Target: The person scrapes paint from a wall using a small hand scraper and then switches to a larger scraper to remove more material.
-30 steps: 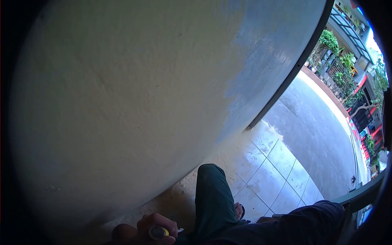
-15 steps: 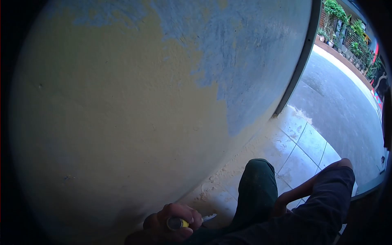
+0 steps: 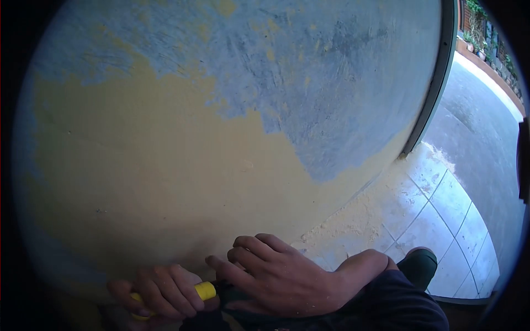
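Observation:
Low at the left, my left hand (image 3: 160, 292) is wrapped round the yellow handle of a scraper (image 3: 205, 291). The handle's end shows past my fingers, pointing right, with a dark part beyond it; the blade is hidden. My right hand (image 3: 281, 276) is just right of it, palm down, its fingers bent but apart and the thumb below, close over the dark part. Both hands are in front of the lower wall (image 3: 182, 165), where cream paint borders a rough blue-grey area (image 3: 342, 99).
Pale flakes and dust (image 3: 353, 220) lie along the foot of the wall. White floor tiles (image 3: 436, 226) run to a dark metal door frame (image 3: 433, 94) on the right. Outside are grey paving (image 3: 469, 116) and potted plants (image 3: 475, 44). My bent knee (image 3: 419, 265) is at lower right.
My right hand has come from beside my leg to the scraper. The left hand has moved left with the scraper, whose blade no longer shows. The view has shifted.

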`<state>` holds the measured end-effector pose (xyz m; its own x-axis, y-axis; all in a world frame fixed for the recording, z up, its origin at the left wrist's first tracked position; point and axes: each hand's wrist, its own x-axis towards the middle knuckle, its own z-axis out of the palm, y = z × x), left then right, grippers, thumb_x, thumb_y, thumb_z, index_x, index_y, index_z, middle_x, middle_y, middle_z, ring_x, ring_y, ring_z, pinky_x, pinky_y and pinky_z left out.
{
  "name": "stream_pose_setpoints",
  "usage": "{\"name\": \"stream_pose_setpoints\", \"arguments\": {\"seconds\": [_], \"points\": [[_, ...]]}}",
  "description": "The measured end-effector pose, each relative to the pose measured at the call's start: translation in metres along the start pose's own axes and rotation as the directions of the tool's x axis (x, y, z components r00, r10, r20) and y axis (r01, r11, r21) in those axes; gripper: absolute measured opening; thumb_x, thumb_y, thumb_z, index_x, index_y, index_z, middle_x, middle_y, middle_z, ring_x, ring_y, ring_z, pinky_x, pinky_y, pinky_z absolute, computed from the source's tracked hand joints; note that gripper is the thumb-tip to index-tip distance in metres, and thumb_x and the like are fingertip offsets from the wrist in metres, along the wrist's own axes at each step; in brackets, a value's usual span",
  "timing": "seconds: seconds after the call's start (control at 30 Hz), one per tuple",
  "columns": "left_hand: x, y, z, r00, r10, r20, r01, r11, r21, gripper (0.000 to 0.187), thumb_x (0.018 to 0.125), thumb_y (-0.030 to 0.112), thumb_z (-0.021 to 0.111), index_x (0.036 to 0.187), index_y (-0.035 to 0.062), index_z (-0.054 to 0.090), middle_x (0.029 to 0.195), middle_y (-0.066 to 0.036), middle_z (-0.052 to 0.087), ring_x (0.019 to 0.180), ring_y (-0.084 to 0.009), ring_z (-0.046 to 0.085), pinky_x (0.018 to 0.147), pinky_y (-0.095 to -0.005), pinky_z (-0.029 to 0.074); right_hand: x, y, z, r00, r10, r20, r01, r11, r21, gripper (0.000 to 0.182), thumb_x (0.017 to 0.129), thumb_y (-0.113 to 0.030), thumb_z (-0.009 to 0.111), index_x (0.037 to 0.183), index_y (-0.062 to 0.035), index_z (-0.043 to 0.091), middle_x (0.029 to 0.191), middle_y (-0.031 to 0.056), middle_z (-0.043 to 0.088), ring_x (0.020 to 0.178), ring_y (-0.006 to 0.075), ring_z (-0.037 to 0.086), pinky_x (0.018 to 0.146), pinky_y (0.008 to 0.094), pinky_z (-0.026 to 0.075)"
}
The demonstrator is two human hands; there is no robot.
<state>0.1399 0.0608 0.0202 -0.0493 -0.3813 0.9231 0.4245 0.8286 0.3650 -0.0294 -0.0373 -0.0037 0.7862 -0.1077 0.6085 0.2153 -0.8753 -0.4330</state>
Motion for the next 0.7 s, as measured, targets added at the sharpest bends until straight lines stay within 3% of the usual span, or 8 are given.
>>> {"name": "stream_pose_setpoints", "arguments": {"seconds": [0.07, 0.13, 0.2, 0.27, 0.37, 0.5, 0.63, 0.7], "points": [[0.013, 0.003, 0.011, 0.995, 0.095, 0.005, -0.095, 0.992, 0.083, 0.028, 0.097, 0.025, 0.057, 0.092, 0.0063, 0.037, 0.052, -0.002, 0.045, 0.033, -0.0071, 0.039, 0.031, -0.0232, 0.036, -0.016, 0.004, 0.025, 0.98, 0.01, -0.199, -0.002, 0.999, 0.04, 0.041, 0.085, -0.038, 0.065, 0.1, -0.0023, 0.053, 0.089, 0.0102, 0.052, 0.085, 0.0252, 0.055, 0.077, 0.0357, 0.045], [0.026, 0.005, 0.026, 0.987, 0.16, -0.015, -0.156, 0.977, 0.147, 0.027, 0.095, 0.026, 0.058, 0.091, 0.0067, 0.039, 0.052, 0.0, 0.044, 0.033, -0.0049, 0.037, 0.031, -0.0214, 0.035, -0.019, 0.009, 0.029, 0.974, 0.105, -0.2, -0.067, 0.98, 0.188, 0.031, 0.085, -0.029, 0.065, 0.1, -0.0046, 0.053, 0.089, 0.0095, 0.052, 0.083, 0.0267, 0.056, 0.077, 0.0362, 0.045], [0.041, 0.011, 0.043, 0.976, 0.214, -0.031, -0.203, 0.956, 0.211, 0.025, 0.093, 0.026, 0.059, 0.091, 0.007, 0.042, 0.051, 0.003, 0.042, 0.033, -0.0026, 0.036, 0.032, -0.0196, 0.034, -0.006, 0.012, 0.029, 0.905, -0.035, -0.425, 0.119, 0.978, 0.172, 0.03, 0.083, -0.027, 0.066, 0.1, -0.0053, 0.052, 0.088, 0.0101, 0.053, 0.081, 0.0265, 0.057, 0.074, 0.0374, 0.045], [0.056, 0.023, 0.065, 0.947, 0.322, 0.005, -0.298, 0.869, 0.396, 0.025, 0.088, 0.029, 0.06, 0.089, 0.0077, 0.046, 0.051, 0.005, 0.038, 0.035, -0.0013, 0.034, 0.033, -0.0181, 0.03, 0.002, 0.009, 0.024, 0.901, -0.072, -0.429, 0.181, 0.958, 0.221, 0.029, 0.082, -0.026, 0.066, 0.099, -0.0055, 0.053, 0.086, 0.0102, 0.054, 0.079, 0.0266, 0.058, 0.071, 0.038, 0.045], [0.077, 0.032, 0.102, 0.937, 0.336, 0.097, -0.332, 0.767, 0.549, 0.027, 0.087, 0.032, 0.064, 0.084, 0.0105, 0.047, 0.05, 0.008, 0.039, 0.034, -0.001, 0.034, 0.034, -0.0156, 0.029, 0.019, 0.012, 0.023, 0.879, -0.098, -0.467, 0.238, 0.939, 0.251, 0.024, 0.083, -0.025, 0.066, 0.092, -0.0056, 0.055, 0.08, 0.0104, 0.056, 0.075, 0.0282, 0.059, 0.068, 0.0408, 0.045], [0.105, 0.043, 0.129, 0.957, 0.221, 0.186, -0.287, 0.651, 0.703, 0.028, 0.084, 0.038, 0.061, 0.078, 0.0122, 0.05, 0.051, 0.009, 0.039, 0.035, -0.0018, 0.032, 0.037, -0.016, 0.027, 0.04, 0.002, 0.008, 0.795, -0.087, -0.6, 0.221, 0.963, 0.154, 0.023, 0.086, -0.026, 0.065, 0.078, -0.005, 0.059, 0.066, 0.0115, 0.057, 0.07, 0.0326, 0.061, 0.063, 0.0442, 0.046], [0.133, 0.065, 0.138, 0.969, 0.116, 0.22, -0.246, 0.583, 0.775, 0.027, 0.083, 0.039, 0.058, 0.076, 0.0134, 0.05, 0.05, 0.008, 0.037, 0.039, -0.0038, 0.031, 0.044, -0.0192, 0.029, 0.055, -0.006, -0.013, 0.838, -0.111, -0.534, 0.215, 0.967, 0.136, 0.024, 0.087, -0.025, 0.065, 0.074, -0.0048, 0.062, 0.065, 0.0161, 0.062, 0.069, 0.0366, 0.063, 0.062, 0.0462, 0.049], [0.151, 0.064, 0.134, 0.974, -0.166, 0.151, -0.001, 0.671, 0.742, 0.025, 0.082, 0.037, 0.054, 0.073, 0.0149, 0.048, 0.05, 0.006, 0.036, 0.042, -0.0076, 0.03, 0.052, -0.0254, 0.031, 0.061, 0.005, -0.016, 0.801, -0.095, -0.591, 0.225, 0.963, 0.151, 0.023, 0.086, -0.025, 0.066, 0.076, -0.0053, 0.063, 0.066, 0.0157, 0.062, 0.068, 0.0371, 0.062, 0.062, 0.0465, 0.049]]}}
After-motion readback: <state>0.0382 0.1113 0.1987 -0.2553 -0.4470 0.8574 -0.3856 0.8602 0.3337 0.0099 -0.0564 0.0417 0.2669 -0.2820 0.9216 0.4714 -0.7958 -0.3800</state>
